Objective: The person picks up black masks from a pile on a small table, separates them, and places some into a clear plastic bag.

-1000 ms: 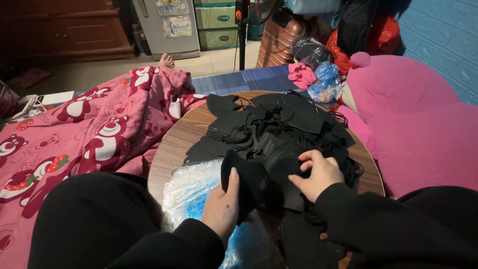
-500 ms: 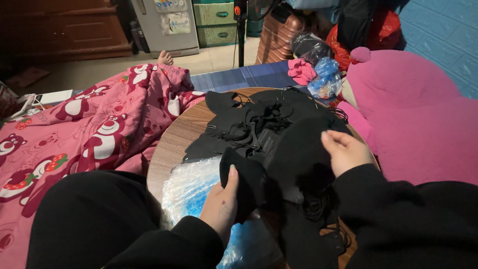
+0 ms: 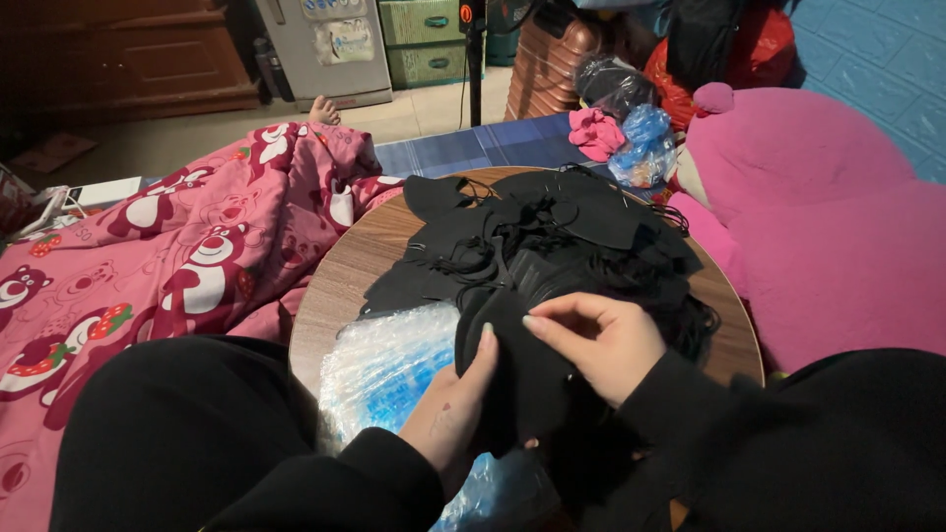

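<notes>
One round worktop (image 3: 340, 286), one heap of black cloth pieces (image 3: 537, 246), one bubble-wrap bag (image 3: 384, 369), two hands.

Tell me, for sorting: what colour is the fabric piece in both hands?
Black fabric piece, seen in the head view.

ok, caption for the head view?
Both hands, left hand and right hand, hold a black fabric piece over a round wooden table.

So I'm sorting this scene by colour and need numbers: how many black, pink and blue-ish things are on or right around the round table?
Black: 1, the heap of black fabric pieces that both hands, left and right, grip; single pieces can't be counted.
Pink: 3, patterned blanket, big plush cushion, small cloth.
Blue or clear plastic: 2, bubble wrap, bag.
Total: 6
</notes>
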